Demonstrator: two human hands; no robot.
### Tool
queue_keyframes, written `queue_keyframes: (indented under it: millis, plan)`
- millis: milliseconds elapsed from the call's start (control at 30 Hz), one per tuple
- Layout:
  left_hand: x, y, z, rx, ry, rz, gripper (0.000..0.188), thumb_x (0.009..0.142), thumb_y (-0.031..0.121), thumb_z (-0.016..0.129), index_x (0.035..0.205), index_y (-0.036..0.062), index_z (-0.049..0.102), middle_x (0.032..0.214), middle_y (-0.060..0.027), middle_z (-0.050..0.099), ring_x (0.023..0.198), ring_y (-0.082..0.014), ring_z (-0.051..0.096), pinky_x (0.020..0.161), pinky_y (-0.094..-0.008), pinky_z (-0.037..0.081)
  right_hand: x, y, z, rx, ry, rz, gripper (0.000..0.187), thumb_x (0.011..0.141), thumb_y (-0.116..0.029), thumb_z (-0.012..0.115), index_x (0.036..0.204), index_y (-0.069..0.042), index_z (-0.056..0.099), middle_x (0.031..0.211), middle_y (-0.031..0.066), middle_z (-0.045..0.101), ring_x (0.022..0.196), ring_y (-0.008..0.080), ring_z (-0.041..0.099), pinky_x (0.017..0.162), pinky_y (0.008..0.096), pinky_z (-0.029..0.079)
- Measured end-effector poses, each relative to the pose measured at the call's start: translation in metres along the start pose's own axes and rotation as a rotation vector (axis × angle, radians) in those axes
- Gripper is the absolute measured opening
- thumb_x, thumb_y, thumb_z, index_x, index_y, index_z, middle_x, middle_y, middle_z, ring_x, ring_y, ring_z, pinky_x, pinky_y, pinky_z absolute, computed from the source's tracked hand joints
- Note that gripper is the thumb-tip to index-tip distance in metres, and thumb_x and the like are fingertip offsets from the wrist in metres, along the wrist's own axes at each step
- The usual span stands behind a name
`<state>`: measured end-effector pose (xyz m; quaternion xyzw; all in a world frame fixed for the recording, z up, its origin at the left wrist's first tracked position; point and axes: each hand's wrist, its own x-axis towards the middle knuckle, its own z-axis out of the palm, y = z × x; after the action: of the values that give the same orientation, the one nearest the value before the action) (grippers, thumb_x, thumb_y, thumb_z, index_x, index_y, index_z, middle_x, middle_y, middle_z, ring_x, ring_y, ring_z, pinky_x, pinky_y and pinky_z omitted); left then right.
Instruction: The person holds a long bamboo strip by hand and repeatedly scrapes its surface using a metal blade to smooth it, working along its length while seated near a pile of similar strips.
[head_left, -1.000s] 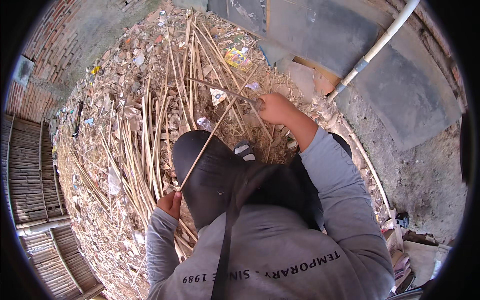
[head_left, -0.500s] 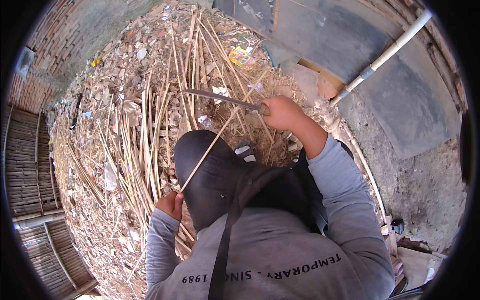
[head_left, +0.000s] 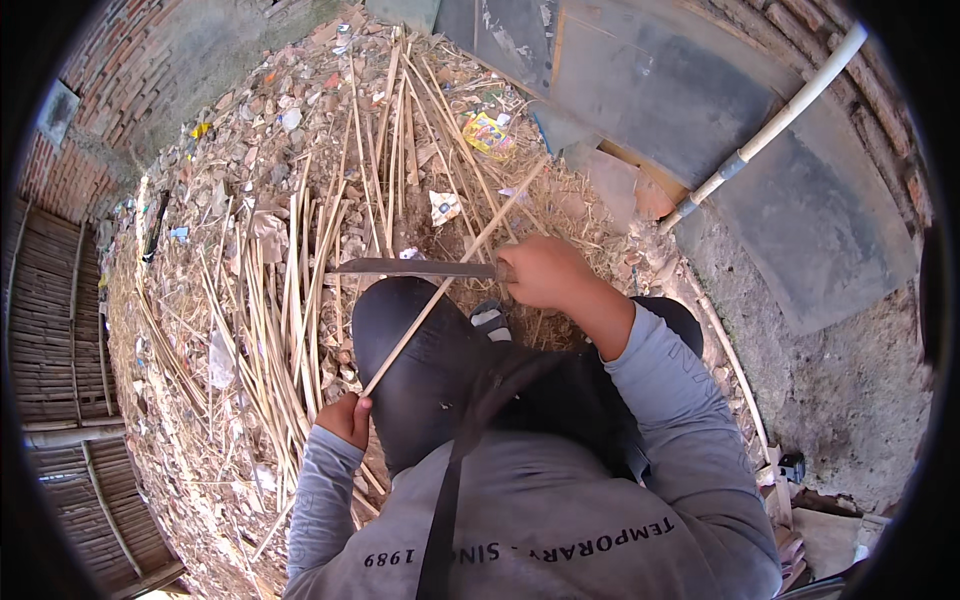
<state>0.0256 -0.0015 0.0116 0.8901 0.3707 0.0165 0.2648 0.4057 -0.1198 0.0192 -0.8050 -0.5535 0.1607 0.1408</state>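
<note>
The long, thin, pale wooden strip slants across mid-frame, its lower end pinched in the closed fingers of the left hand. And the long grey metal blade, gripped in the right hand's curled fingers, now crosses it lower than half a second ago, nearer the black-clad knee.

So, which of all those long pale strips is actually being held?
The slanting strip with its near end in the left hand; it passes over the knee and crosses the knife. The other strips lie loose.
</note>
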Motion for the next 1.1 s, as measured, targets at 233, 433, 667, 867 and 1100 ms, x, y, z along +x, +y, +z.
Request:
queue_keyframes:
  millis: [233,433,667,867,1100]
  plan:
    - [0.002,-0.002,0.015,0.029,0.064,0.004,0.042,0.097,0.034,0.050,0.072,0.0007,0.050,0.060,-0.0246,0.053,0.062,-0.0472,0.055,0.055,-0.0500,0.042,0.009,0.011,0.002,0.046,0.077,0.075,0.023,0.072,-0.023,0.067,0.092,-0.010,0.065,0.079,0.0166,0.065,0.079,0.0376,0.064,0.070,0.0479,0.051]
    - [-0.002,0.005,0.006,0.026,0.025,0.011,0.044,0.098,0.036,0.047,0.074,0.0000,0.053,0.061,-0.0255,0.054,0.063,-0.0476,0.056,0.057,-0.0512,0.042,0.012,0.003,-0.003,0.069,0.034,0.144,0.024,0.073,-0.021,0.066,0.094,-0.010,0.066,0.087,0.0167,0.067,0.084,0.0366,0.065,0.073,0.0469,0.052]
    - [-0.001,0.005,-0.011,0.121,-0.029,-0.042,0.043,0.097,0.038,0.049,0.075,0.0013,0.055,0.062,-0.0258,0.056,0.062,-0.0476,0.057,0.055,-0.0520,0.043,0.010,0.018,-0.004,0.038,0.030,0.171,0.025,0.073,-0.021,0.065,0.096,-0.009,0.066,0.090,0.0160,0.068,0.087,0.0362,0.065,0.076,0.0467,0.052]
    - [0.001,0.000,0.005,0.046,-0.006,-0.016,0.042,0.097,0.038,0.050,0.077,0.0014,0.055,0.062,-0.0262,0.056,0.063,-0.0485,0.057,0.055,-0.0522,0.042,0.015,0.025,0.002,0.155,0.021,0.220,0.023,0.074,-0.020,0.062,0.094,-0.009,0.067,0.089,0.0163,0.068,0.088,0.0360,0.065,0.077,0.0470,0.053]
    - [-0.002,-0.005,-0.005,0.063,-0.033,-0.019,0.043,0.098,0.038,0.047,0.079,0.0011,0.055,0.062,-0.0264,0.055,0.063,-0.0489,0.056,0.056,-0.0527,0.042,0.006,-0.003,-0.001,0.045,-0.003,0.149,0.028,0.072,-0.018,0.062,0.098,-0.008,0.067,0.095,0.0189,0.068,0.090,0.0359,0.065,0.079,0.0479,0.052]
